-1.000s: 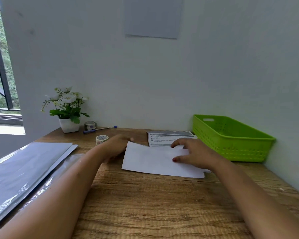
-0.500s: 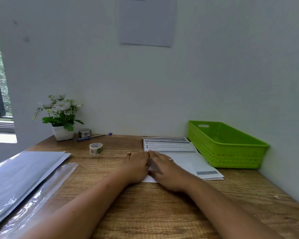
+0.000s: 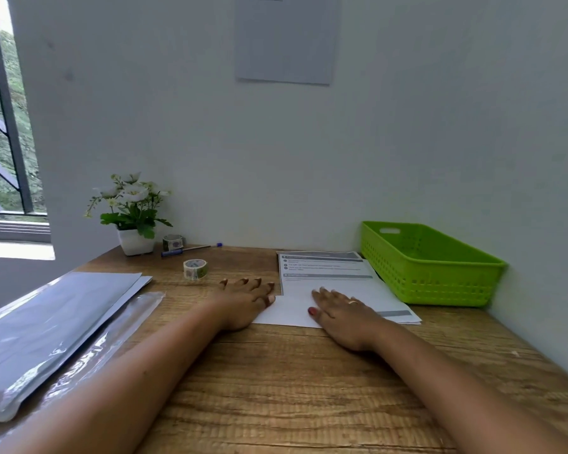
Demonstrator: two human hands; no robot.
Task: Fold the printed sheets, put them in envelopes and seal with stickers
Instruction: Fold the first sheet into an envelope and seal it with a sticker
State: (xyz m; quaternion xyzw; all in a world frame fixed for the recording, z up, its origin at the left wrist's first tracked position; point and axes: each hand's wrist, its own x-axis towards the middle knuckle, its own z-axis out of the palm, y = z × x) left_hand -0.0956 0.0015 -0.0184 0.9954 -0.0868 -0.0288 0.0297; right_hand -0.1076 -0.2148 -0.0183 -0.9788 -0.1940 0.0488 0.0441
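A folded white sheet (image 3: 291, 311) lies flat on the wooden desk (image 3: 276, 371), overlapping the near left corner of a stack of printed sheets (image 3: 328, 273). My left hand (image 3: 246, 298) rests palm down on the folded sheet's left end, fingers spread. My right hand (image 3: 341, 311) presses flat on its right part and on the stack. Neither hand grips anything. A roll of stickers (image 3: 195, 268) stands left of the stack, and a second roll (image 3: 173, 242) sits by the flower pot. A pack of envelopes in clear plastic (image 3: 46, 329) lies at the left.
A green plastic basket (image 3: 430, 267) stands against the right wall beside the printed stack. A white pot of flowers (image 3: 133, 217) and a blue pen (image 3: 191, 250) sit at the back left. A window is at the far left.
My hands, together at the sheet's middle half a second ago, have slid apart along it, left hand to the left, right hand to the right. One second ago the sheet lay larger and unfolded.
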